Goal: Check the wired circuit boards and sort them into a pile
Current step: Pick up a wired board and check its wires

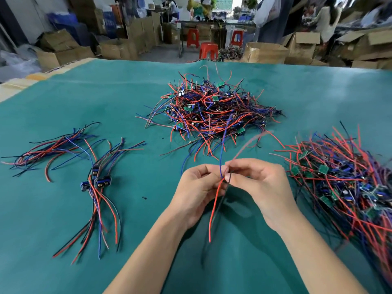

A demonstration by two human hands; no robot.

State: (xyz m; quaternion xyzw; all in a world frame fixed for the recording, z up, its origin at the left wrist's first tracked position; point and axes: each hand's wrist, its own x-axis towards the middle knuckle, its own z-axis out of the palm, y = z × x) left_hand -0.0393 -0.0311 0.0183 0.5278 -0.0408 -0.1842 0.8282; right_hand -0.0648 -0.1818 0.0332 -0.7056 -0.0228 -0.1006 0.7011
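Observation:
Over the green table cover (63,209), my left hand (195,187) and my right hand (261,185) meet at the fingertips and pinch one wired piece. Its red wire (214,206) and a black wire hang down between my wrists, while a blue wire (221,160) rises from my fingers. The board itself is hidden inside my fingers. A tangled heap of wired circuit boards (207,109) lies ahead at the centre. A second large pile of boards (343,181) spreads along the right. On the left, a few wired boards (99,179) lie lined up together.
A loose bunch of red, blue and black wires (53,147) lies at the far left. Beyond the table's far edge stand cardboard boxes (265,53), red stools (209,50) and people at another table.

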